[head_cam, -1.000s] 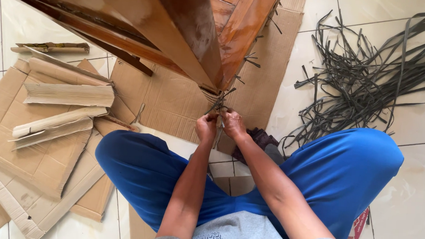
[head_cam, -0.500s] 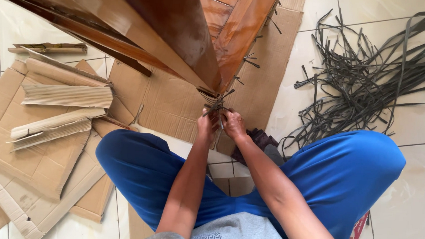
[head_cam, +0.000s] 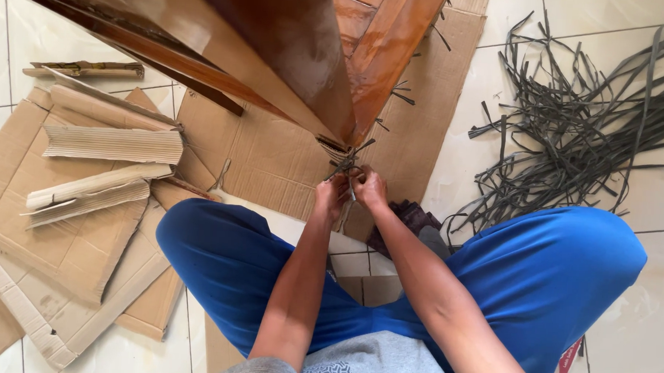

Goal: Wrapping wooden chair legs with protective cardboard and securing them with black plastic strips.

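Note:
I sit cross-legged on the floor in blue trousers. My left hand (head_cam: 331, 195) and my right hand (head_cam: 369, 188) are close together at the lower corner of a glossy brown wooden piece of furniture (head_cam: 278, 42). Both pinch a bundle of thin dark strips (head_cam: 346, 163) tied at that corner. A small metal tool seems to be between my fingers, too small to tell what kind. The fingertips are partly hidden by the strips.
Flattened cardboard sheets (head_cam: 266, 154) lie under the furniture. Torn and rolled cardboard pieces (head_cam: 110, 143) are piled at the left. A heap of loose dark grey strips (head_cam: 596, 123) spreads over the white tiles at the right. A dark cloth (head_cam: 409, 216) lies by my right knee.
Both hands have stayed at the furniture corner, shifting only slightly on the strip bundle. The view has moved a little.

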